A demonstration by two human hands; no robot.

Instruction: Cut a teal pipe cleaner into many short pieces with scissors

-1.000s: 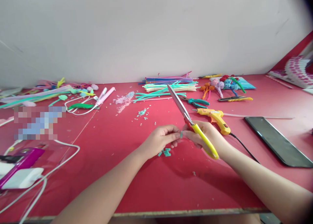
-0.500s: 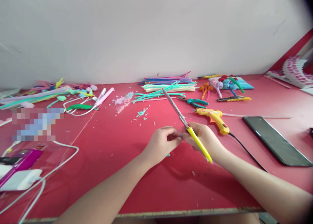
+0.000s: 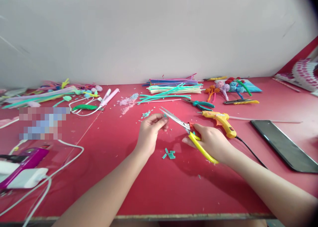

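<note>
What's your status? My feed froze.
Right hand gripping yellow scissors, blades open. Left hand pinching a teal bit at the blades. Cut teal pieces lie below.

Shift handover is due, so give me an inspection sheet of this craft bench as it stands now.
Surface: red table, dotted with small trimmings.
Job's things: yellow-handled scissors, blades slightly parted; teal cut pieces lying between the hands.
Clutter: pipe cleaner pile, glue gun, teal pliers, phone, pipe cleaner flowers.
Grippers: left hand pinching something tiny at its fingertips; right hand gripping the scissors.
Cables: white cable, black glue gun cord.
Surroundings: plain pale wall.
</note>
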